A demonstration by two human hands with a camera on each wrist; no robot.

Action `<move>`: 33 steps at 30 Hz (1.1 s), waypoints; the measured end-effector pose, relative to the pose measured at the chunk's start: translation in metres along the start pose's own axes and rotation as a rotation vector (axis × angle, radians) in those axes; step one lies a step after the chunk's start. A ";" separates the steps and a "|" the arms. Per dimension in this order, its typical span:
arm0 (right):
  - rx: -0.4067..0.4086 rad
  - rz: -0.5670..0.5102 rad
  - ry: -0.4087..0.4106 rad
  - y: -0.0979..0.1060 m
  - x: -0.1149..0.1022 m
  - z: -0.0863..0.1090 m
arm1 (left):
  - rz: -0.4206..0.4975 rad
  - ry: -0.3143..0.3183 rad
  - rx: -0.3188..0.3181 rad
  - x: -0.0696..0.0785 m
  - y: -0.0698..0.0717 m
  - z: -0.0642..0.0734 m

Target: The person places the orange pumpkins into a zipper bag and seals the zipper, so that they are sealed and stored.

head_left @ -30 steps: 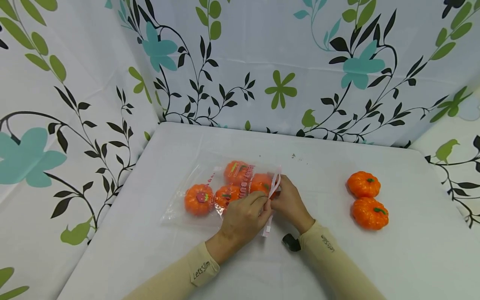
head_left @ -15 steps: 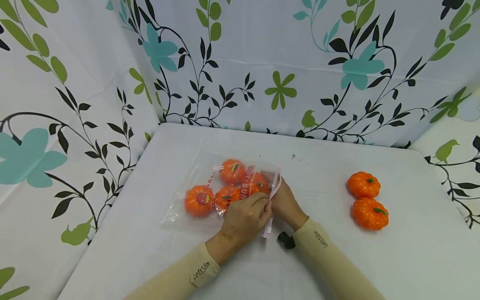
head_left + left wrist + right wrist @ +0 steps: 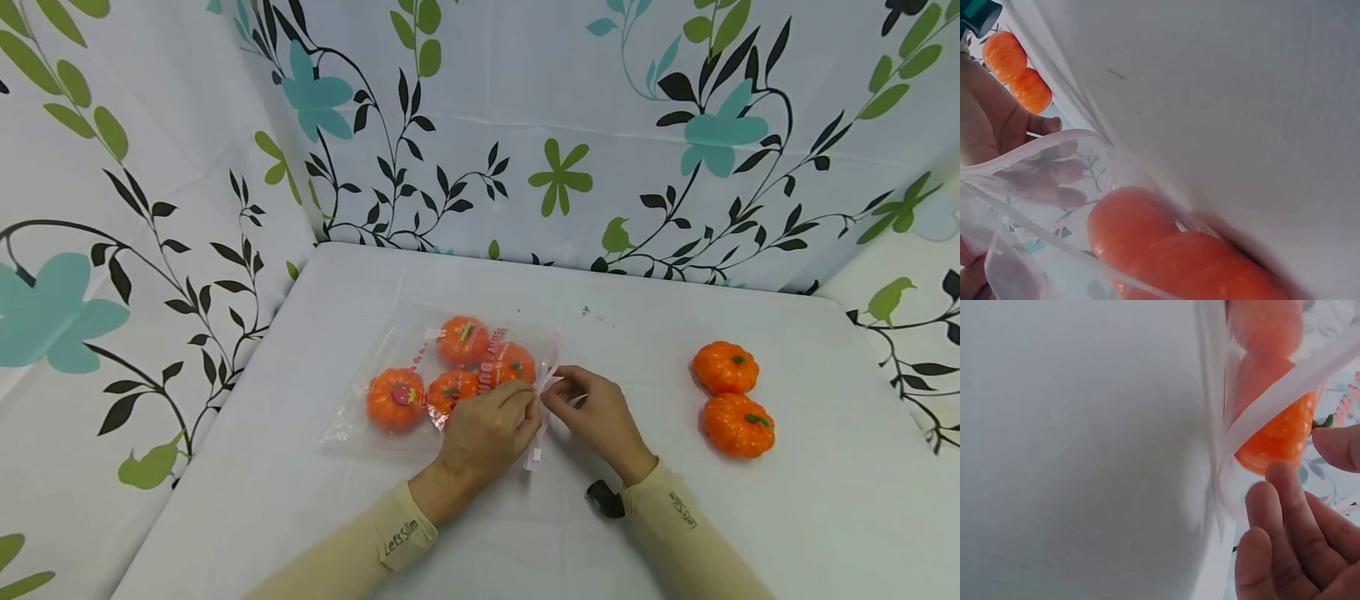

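A clear zip bag (image 3: 352, 417) with red print lies on the table, its pale pink mouth facing right. Several small orange pumpkins (image 3: 396, 400) are inside it. My left hand (image 3: 483, 437) pinches the bag's edge at the mouth. My right hand (image 3: 596, 412) is right at that mouth, fingers loosely bent and thumb apart from them. In the right wrist view a bright orange pumpkin (image 3: 1279, 440) with a green stem shows through the gaping mouth, just beyond the right fingertips (image 3: 1280, 472). Film covers part of the right fingers in the left wrist view.
Two more orange pumpkins, a rear one (image 3: 725, 367) and a front one (image 3: 737, 426), sit touching on the right of the white table (image 3: 825, 517). A black wrist camera (image 3: 604, 499) is on the right wrist. Patterned curtains (image 3: 450, 125) stand behind and at both sides.
The right hand went deeper into the bag's mouth, then drew back to the right. Pumpkins inside shifted slightly left. The left hand keeps its grip on the edge.
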State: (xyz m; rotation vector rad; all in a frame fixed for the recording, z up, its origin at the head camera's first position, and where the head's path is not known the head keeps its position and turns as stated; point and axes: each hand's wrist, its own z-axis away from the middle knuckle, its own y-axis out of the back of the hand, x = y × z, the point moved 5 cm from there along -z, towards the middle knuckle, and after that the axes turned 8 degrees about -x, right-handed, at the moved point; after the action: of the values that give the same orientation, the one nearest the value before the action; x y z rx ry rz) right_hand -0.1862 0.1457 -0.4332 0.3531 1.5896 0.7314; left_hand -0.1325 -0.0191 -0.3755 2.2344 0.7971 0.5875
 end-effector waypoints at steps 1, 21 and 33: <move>-0.020 -0.005 0.002 -0.001 0.000 0.001 | 0.000 0.003 -0.003 0.000 0.000 0.000; -0.296 -0.273 0.096 -0.023 -0.025 -0.018 | -0.043 -0.036 -0.062 0.001 -0.004 -0.006; -0.429 -0.519 0.056 -0.036 -0.024 -0.027 | -0.056 -0.073 -0.078 0.004 -0.002 -0.007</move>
State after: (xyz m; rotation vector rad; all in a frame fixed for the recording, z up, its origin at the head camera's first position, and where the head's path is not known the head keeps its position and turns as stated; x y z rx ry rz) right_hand -0.2017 0.0967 -0.4374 -0.3847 1.4408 0.6527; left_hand -0.1351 -0.0119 -0.3716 2.1426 0.7842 0.4995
